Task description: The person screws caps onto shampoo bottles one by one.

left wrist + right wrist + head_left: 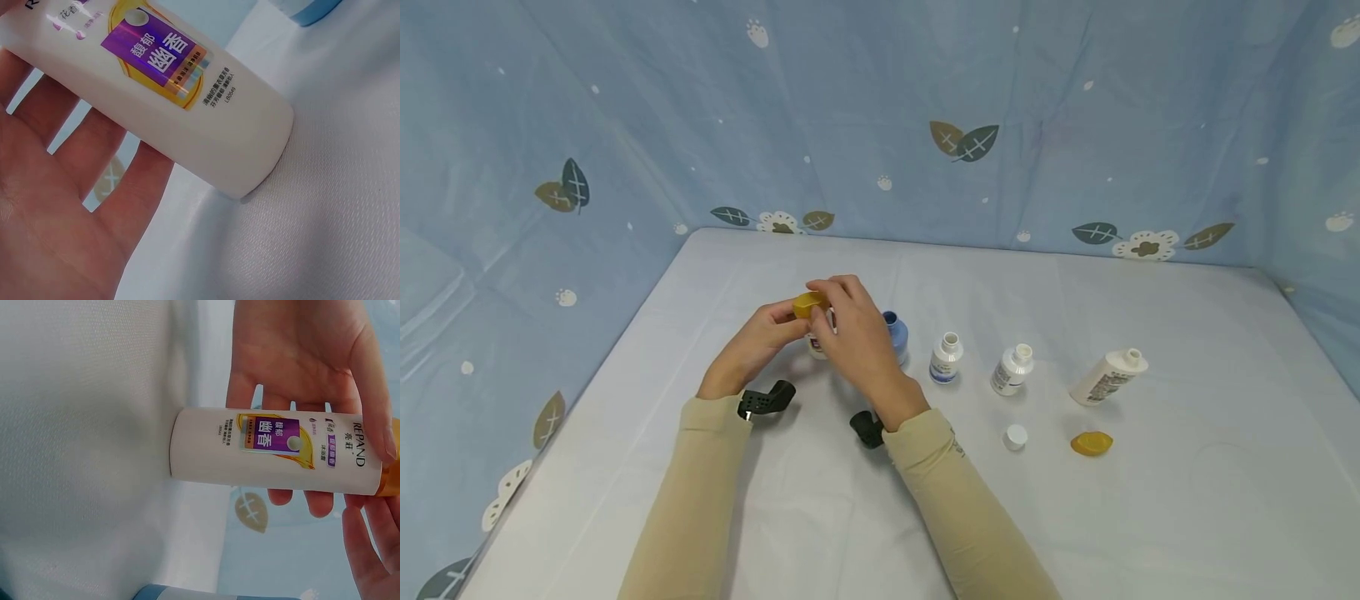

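Note:
A white body wash bottle (206, 464) with a purple label and a yellow cap (807, 303) stands upright, its base at the white tablecloth. My left hand (752, 343) grips it from the left, thumb up near the cap and fingers behind the bottle, as the right wrist view shows. With fingers and thumb, my right hand (859, 333) pinches the cap from the right. In the head view that hand hides most of the bottle. Just right of it is an open blue bottle (898, 340), partly covered by the right hand.
Farther right stand two small uncapped white bottles (945, 360) and a taller, leaning, uncapped white bottle (1107, 380). In front of them lie a round white cap (1015, 437) and a second yellow cap (1092, 443). A blue patterned curtain (880, 125) borders the table.

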`<state>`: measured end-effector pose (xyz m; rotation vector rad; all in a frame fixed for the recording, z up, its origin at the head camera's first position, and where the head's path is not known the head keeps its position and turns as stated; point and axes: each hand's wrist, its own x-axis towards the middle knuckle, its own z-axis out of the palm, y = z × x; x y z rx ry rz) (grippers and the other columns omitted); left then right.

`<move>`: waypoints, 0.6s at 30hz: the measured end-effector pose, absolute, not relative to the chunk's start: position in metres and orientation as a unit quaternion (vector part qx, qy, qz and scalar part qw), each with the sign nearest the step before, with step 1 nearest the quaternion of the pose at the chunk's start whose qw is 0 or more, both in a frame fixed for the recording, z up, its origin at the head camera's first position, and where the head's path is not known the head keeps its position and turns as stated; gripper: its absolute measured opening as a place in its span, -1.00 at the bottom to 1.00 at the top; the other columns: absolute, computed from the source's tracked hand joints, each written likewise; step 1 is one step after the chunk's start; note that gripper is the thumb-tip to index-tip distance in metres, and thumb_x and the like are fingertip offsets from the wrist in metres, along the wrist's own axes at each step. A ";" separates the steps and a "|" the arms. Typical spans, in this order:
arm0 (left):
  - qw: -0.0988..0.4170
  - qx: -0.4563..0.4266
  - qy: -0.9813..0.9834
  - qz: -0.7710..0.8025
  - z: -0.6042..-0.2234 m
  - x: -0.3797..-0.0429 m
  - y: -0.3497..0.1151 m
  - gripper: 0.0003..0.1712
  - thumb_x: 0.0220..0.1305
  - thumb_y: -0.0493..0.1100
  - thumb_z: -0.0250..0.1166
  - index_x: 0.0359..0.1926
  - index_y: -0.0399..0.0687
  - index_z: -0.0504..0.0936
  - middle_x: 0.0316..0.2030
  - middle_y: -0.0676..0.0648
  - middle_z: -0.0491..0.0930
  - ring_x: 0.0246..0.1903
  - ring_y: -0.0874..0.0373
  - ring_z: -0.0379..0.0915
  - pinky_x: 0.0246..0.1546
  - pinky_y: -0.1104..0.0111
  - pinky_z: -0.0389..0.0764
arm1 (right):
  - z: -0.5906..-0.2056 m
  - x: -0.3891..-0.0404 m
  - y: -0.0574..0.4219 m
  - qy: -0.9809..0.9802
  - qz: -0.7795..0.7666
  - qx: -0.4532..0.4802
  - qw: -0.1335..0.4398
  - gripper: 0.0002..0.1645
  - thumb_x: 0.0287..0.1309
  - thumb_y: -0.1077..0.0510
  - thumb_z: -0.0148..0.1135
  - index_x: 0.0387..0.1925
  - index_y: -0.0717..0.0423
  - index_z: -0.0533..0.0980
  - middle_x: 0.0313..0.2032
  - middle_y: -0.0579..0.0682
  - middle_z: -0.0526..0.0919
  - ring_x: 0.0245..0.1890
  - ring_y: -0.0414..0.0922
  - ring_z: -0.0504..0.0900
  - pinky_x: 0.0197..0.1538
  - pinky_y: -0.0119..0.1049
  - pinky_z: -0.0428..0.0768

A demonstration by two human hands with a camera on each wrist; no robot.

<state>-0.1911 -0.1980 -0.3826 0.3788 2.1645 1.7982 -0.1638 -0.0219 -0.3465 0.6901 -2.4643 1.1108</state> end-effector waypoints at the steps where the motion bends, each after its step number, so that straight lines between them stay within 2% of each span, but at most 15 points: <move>1: 0.150 0.130 0.756 0.623 -0.382 -0.191 -0.198 -0.52 0.21 0.00 0.16 0.08 -0.18 0.45 0.01 -0.07 0.43 0.00 0.07 0.28 0.09 0.12 0.19 | -0.347 -0.164 -0.022 -0.870 0.393 0.241 0.176 -0.66 0.21 0.14 -0.03 0.02 0.02 0.44 -0.07 -0.07 0.39 -0.15 -0.25 0.41 -0.14 -0.48 0.41; 6: 0.151 0.119 0.756 0.626 -0.383 -0.191 -0.197 -0.49 0.15 0.03 0.22 0.07 -0.13 0.48 0.03 -0.04 0.44 0.04 0.09 0.26 0.10 0.14 0.19 | -0.346 -0.165 -0.023 -0.868 0.395 0.232 0.189 -0.68 0.21 0.24 -0.09 -0.03 0.05 0.47 -0.13 -0.07 0.42 -0.15 -0.25 0.43 -0.06 -0.49 0.39; 12: 0.152 0.113 0.760 0.622 -0.381 -0.190 -0.197 -0.52 0.19 -0.05 0.19 0.09 -0.16 0.44 0.05 -0.06 0.42 0.04 0.09 0.27 0.10 0.13 0.20 | -0.348 -0.165 -0.023 -0.868 0.388 0.233 0.204 -0.71 0.19 0.27 -0.03 -0.07 0.07 0.49 -0.20 -0.05 0.42 -0.22 -0.24 0.45 -0.09 -0.50 0.40; 18: 0.155 0.106 0.764 0.617 -0.364 -0.181 -0.191 -0.51 0.19 -0.07 0.20 0.08 -0.24 0.44 0.03 -0.10 0.43 0.03 0.07 0.26 0.09 0.13 0.21 | -0.348 -0.166 -0.023 -0.867 0.389 0.233 0.205 -0.69 0.16 0.29 -0.01 -0.06 0.07 0.48 -0.21 -0.05 0.42 -0.26 -0.25 0.44 -0.14 -0.51 0.41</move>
